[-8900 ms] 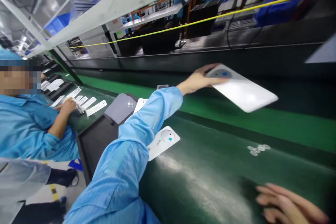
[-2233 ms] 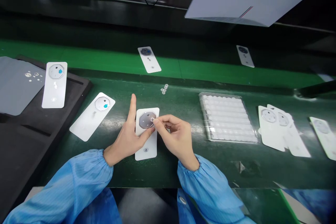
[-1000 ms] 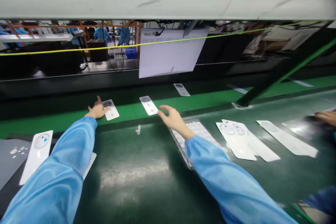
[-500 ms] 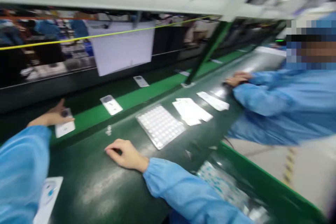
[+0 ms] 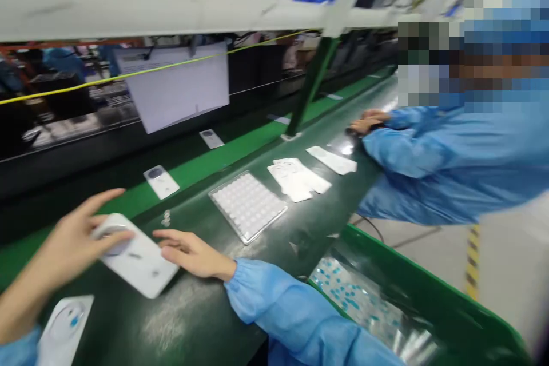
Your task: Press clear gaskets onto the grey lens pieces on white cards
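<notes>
Moved nearer: one smooth white round-cornered panel [image 5: 143, 266], gripped by the left hand [image 5: 79, 240]; right hand [image 5: 195, 254] alongside, grip unclear.

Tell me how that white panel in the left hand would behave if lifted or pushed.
The white panel is probably stiff: gripped near one end by the left hand, it shows no visible bend. Being thin, it is likely light. Its flat, smooth-looking face suggests it would slide across the green table rather than roll.

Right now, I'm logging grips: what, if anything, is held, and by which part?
The left hand holds a white panel by its circle-marked end; right hand, cannot tell.
</notes>
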The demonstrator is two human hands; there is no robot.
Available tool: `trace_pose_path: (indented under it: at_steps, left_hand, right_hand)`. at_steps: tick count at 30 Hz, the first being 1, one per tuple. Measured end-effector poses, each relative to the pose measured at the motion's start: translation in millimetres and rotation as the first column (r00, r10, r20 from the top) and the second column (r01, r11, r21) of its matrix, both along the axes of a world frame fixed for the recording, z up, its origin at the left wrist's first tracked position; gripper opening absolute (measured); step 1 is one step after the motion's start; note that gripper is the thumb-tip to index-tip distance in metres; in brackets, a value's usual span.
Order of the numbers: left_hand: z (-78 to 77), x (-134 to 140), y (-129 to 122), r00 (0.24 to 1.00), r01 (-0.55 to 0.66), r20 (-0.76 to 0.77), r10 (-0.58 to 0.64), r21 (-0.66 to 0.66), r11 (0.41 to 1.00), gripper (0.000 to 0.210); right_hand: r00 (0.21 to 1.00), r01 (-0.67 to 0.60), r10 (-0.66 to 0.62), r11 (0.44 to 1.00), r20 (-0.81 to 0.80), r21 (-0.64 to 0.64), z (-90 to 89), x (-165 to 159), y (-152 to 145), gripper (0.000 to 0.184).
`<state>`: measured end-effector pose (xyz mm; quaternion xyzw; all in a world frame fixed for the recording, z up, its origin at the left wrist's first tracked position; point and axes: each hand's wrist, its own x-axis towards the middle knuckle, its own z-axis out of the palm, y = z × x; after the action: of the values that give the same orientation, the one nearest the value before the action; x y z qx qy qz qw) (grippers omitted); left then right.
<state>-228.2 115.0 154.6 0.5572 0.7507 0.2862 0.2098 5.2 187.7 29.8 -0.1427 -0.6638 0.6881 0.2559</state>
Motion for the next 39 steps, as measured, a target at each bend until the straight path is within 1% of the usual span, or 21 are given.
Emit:
trace_pose_path:
  at_steps: [1,2,3,4,5,6,8,10,12,15,17,19,21,22,24,26,31,33,35,36,39]
  left_hand:
    - [-11.3,32.4,-15.6,0.992,-0.007,0.127,0.006,0.014,1.000,0.095]
    - [-25.2,59.3,-28.3,0.969,-0.044,0.246,0.036,0.026,0.999,0.095]
    - [-40.8,80.1,-38.5,0.924,-0.148,0.365,0.109,0.080,0.986,0.093]
    - [-56.8,95.0,-47.0,0.856,-0.272,0.490,0.167,0.152,0.950,0.089]
    - [-72.3,105.0,-54.3,0.764,-0.380,0.617,0.190,0.193,0.905,0.082]
    - [-86.2,111.5,-60.7,0.665,-0.450,0.724,0.185,0.191,0.872,0.072]
    - [-106.4,118.5,-70.8,0.498,-0.536,0.854,0.149,0.168,0.828,0.058]
    - [-116.0,122.3,-76.2,0.368,-0.574,0.922,0.118,0.125,0.809,0.056]
    - [-118.2,124.3,-77.7,0.271,-0.605,0.955,0.121,0.072,0.793,0.058]
    - [-119.1,123.8,-77.4,0.189,-0.627,0.970,0.151,0.001,0.779,0.054]
    - [-122.1,122.4,-77.7,0.185,-0.615,0.970,0.159,-0.012,0.788,0.052]
    - [-126.6,121.5,-78.9,0.233,-0.590,0.957,0.174,-0.003,0.808,0.051]
    - [-130.9,121.7,-80.5,0.355,-0.560,0.912,0.206,0.030,0.828,0.047]
    - [-132.3,122.1,-81.3,0.430,-0.546,0.874,0.227,0.052,0.836,0.044]
    - [-133.5,123.0,-82.3,0.554,-0.520,0.793,0.254,0.092,0.849,0.036]
    - [-132.8,123.3,-82.3,0.605,-0.497,0.755,0.254,0.109,0.861,0.031]
    - [-131.6,122.6,-81.3,0.563,-0.505,0.789,0.246,0.092,0.858,0.032]
    - [-134.1,122.9,-81.9,0.572,-0.501,0.784,0.241,0.102,0.860,0.030]
    - [-137.2,123.7,-83.2,0.599,-0.491,0.768,0.228,0.127,0.862,0.028]
    - [-138.5,124.2,-83.9,0.617,-0.484,0.755,0.222,0.142,0.863,0.029]
    - [-139.4,125.5,-85.7,0.692,-0.435,0.698,0.185,0.198,0.878,0.036]
  right_hand:
    - [0.995,-0.099,0.100,0.994,0.026,-0.036,-1.2,2.2,-7.7,0.047]
    - [0.987,-0.150,0.152,0.987,0.046,-0.052,-3.0,4.2,-15.9,0.046]
    - [0.985,-0.156,0.159,0.986,0.063,-0.054,-5.3,5.9,-23.7,0.049]
    - [0.987,-0.137,0.140,0.989,0.077,-0.049,-7.9,6.9,-30.5,0.051]
    - [0.989,-0.118,0.121,0.992,0.085,-0.042,-10.7,7.3,-36.3,0.053]
    - [0.989,-0.113,0.116,0.993,0.093,-0.032,-13.5,7.0,-41.0,0.055]
    - [0.982,-0.142,0.140,0.990,0.125,0.010,-18.7,5.3,-48.4,0.056]
    - [0.975,-0.167,0.151,0.983,0.164,0.082,-22.0,3.7,-53.9,0.056]
    - [0.973,-0.165,0.130,0.970,0.192,0.177,-22.9,3.3,-57.2,0.053]
    - [0.975,-0.155,0.090,0.931,0.203,0.331,-20.2,5.4,-56.7,0.047]
    - [0.986,-0.077,0.004,0.898,0.167,0.433,-16.8,8.1,-52.8,0.041]
    - [0.982,0.109,-0.172,0.841,0.071,0.530,-13.4,10.8,-47.8,0.033]
    - [0.947,0.279,-0.318,0.747,-0.044,0.604,-10.7,12.3,-43.9,0.023]
    - [0.935,0.316,-0.344,0.703,-0.085,0.637,-9.8,12.6,-42.8,0.020]
    - [0.939,0.313,-0.318,0.644,-0.128,0.699,-9.3,12.2,-42.3,0.019]
    - [0.952,0.280,-0.273,0.601,-0.137,0.748,-10.7,11.8,-42.8,0.023]
    - [0.955,0.218,-0.285,0.475,-0.085,0.853,-19.3,14.8,-41.9,0.023]
    - [0.952,0.200,-0.298,0.437,-0.068,0.877,-21.6,16.2,-40.6,0.024]
    - [0.952,0.191,-0.299,0.419,-0.064,0.888,-22.1,16.8,-39.8,0.026]
    - [0.953,0.187,-0.296,0.422,-0.061,0.887,-21.7,16.8,-39.6,0.026]
    - [0.959,0.177,-0.281,0.464,-0.045,0.868,-19.7,15.9,-40.1,0.021]
